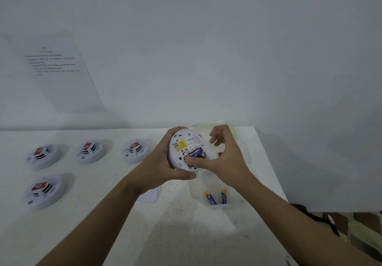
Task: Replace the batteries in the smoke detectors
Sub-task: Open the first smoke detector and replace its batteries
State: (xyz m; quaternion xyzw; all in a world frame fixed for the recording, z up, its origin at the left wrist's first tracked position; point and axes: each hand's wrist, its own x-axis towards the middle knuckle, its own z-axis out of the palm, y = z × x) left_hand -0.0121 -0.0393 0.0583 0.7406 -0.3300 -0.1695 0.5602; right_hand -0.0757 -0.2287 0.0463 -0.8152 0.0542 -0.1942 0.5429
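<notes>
White tabletop (186, 234) against a white wall (206, 58). Above it, a round white plastic smoke detector (182, 141) is held underside-up, gripped around its rim by the left hand (163, 166). The right hand (225, 158) presses its thumb on a blue-and-yellow cylindrical battery (196, 153) in the open compartment, other fingers loosely curled above. Two spare batteries (210, 197) lie in a clear plastic container (233, 205) nearby; four white detectors (91, 152) rest well to the left.

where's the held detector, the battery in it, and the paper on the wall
held detector (182, 144): head view, yellow label on its back
battery (196, 153): head view, blue wrap
paper (62, 75): head view, its middle
</notes>
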